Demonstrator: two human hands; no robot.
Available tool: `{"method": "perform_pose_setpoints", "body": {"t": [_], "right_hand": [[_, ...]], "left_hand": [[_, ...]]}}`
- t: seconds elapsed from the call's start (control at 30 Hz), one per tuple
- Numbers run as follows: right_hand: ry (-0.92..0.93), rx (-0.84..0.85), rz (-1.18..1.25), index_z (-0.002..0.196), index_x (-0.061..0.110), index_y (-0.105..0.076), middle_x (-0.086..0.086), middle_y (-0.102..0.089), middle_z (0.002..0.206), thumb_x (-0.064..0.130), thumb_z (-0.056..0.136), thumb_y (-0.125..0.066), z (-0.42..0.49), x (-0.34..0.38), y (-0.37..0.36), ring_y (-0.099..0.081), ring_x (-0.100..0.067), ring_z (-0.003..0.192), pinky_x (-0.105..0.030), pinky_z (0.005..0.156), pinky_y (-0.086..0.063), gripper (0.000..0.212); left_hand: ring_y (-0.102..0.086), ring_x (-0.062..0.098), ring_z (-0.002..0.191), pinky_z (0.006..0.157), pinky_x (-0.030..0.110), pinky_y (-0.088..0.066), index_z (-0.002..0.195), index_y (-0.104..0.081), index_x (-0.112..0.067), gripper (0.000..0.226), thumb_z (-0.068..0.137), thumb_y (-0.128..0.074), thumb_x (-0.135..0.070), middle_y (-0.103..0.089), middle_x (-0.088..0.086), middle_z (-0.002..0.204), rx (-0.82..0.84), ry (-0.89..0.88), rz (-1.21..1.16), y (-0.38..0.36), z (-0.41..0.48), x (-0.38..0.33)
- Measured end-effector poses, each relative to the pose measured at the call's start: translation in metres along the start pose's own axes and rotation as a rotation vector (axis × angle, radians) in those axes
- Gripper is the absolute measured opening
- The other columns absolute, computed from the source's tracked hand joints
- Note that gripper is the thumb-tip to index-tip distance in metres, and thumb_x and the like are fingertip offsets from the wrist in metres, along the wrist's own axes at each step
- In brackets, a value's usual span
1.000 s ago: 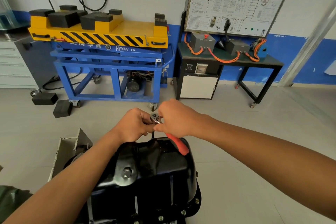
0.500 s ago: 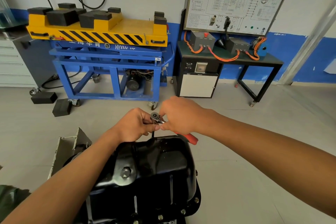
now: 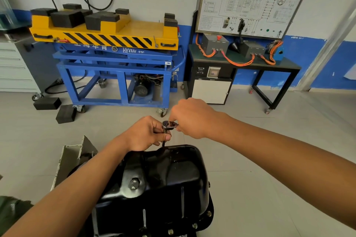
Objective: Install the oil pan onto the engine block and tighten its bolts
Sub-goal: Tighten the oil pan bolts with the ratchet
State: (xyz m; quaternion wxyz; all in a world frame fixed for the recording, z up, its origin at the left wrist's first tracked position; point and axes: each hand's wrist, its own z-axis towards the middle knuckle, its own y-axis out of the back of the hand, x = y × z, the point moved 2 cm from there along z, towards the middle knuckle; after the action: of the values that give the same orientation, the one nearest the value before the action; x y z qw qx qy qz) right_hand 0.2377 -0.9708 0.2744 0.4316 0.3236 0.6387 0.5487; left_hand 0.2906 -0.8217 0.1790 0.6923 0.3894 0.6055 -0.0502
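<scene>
Oil pan (image 3: 163, 183) seated, near-edge bolts (image 3: 194, 225) fitted; I judge tightening unfinished at its far edge, my left hand (image 3: 146, 133) and right hand (image 3: 190, 119) both gripping the ratchet (image 3: 166, 124).

Black oil pan (image 3: 163, 179) sits sump side up right in front, with flange bolts (image 3: 209, 213) along its near right edge and the drain plug (image 3: 133, 183) on the left slope. Left hand (image 3: 146, 133) pinches the extension bar (image 3: 163, 143), which drops to the pan's far edge. Right hand (image 3: 190, 118) curls round the ratchet (image 3: 166, 124) handle and mostly hides it. Blue lift cart (image 3: 115, 63) with a yellow top is back by the wall.
</scene>
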Motion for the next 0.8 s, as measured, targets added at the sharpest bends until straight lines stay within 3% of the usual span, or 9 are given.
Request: {"method": "perform_pose_setpoints", "body": {"t": [0.1,0.27,0.47,0.57,0.67,0.8], "right_hand": [[0.023,-0.008,-0.002,0.098,0.020,-0.071,-0.002,-0.055,0.080,0.013,0.091,-0.064,0.003,-0.002,0.000,-0.051,-0.025,0.073,-0.031,0.058,-0.040,0.012],[0.071,-0.012,-0.015,0.090,0.020,-0.067,0.001,-0.046,0.069,0.013,0.094,-0.058,0.004,-0.004,0.000,-0.050,-0.027,0.071,-0.033,0.057,-0.042,0.012],[0.148,0.000,0.017,0.104,0.025,-0.069,0.002,-0.047,0.065,0.007,0.095,-0.055,0.004,-0.007,0.001,-0.052,-0.024,0.068,-0.042,0.063,-0.053,0.025],[0.177,0.008,0.106,0.115,0.025,-0.069,0.004,-0.051,0.071,0.017,0.095,-0.055,0.005,-0.009,0.002,-0.045,-0.018,0.070,-0.042,0.067,-0.053,0.026],[0.199,0.057,0.150,0.126,0.027,-0.064,0.000,-0.064,0.089,0.026,0.094,-0.056,0.005,-0.012,0.001,-0.055,-0.017,0.086,-0.043,0.075,-0.053,0.033],[0.260,0.059,0.171,0.117,0.026,-0.064,0.001,-0.059,0.095,0.051,0.093,-0.057,0.004,-0.016,-0.002,-0.055,-0.016,0.090,-0.038,0.074,-0.050,0.036]], "left_hand": [[-0.073,0.013,0.078,0.073,0.027,-0.061,0.092,-0.079,-0.009,0.006,0.088,-0.076,-0.012,-0.078,0.008,0.087,0.010,0.007,-0.007,0.000,0.001,0.002],[-0.072,0.009,0.077,0.071,0.024,-0.060,0.093,-0.078,-0.011,0.005,0.089,-0.075,-0.011,-0.078,0.006,0.088,0.023,0.014,-0.028,0.000,0.001,0.002],[-0.072,0.008,0.079,0.071,0.023,-0.059,0.090,-0.078,-0.015,0.006,0.089,-0.074,-0.011,-0.078,0.004,0.089,0.056,0.016,-0.044,-0.001,0.000,0.001],[-0.071,0.007,0.078,0.071,0.023,-0.059,0.088,-0.078,-0.017,0.008,0.089,-0.074,-0.010,-0.078,0.006,0.090,0.061,0.012,-0.052,-0.001,0.000,0.000],[-0.071,0.008,0.078,0.071,0.023,-0.059,0.090,-0.078,-0.014,0.006,0.089,-0.074,-0.011,-0.078,0.009,0.091,0.058,0.011,-0.050,-0.001,0.000,0.001],[-0.073,0.013,0.082,0.073,0.024,-0.059,0.095,-0.078,-0.006,0.012,0.089,-0.074,-0.016,-0.078,0.007,0.090,0.069,0.000,-0.024,0.000,-0.001,0.001]]}}
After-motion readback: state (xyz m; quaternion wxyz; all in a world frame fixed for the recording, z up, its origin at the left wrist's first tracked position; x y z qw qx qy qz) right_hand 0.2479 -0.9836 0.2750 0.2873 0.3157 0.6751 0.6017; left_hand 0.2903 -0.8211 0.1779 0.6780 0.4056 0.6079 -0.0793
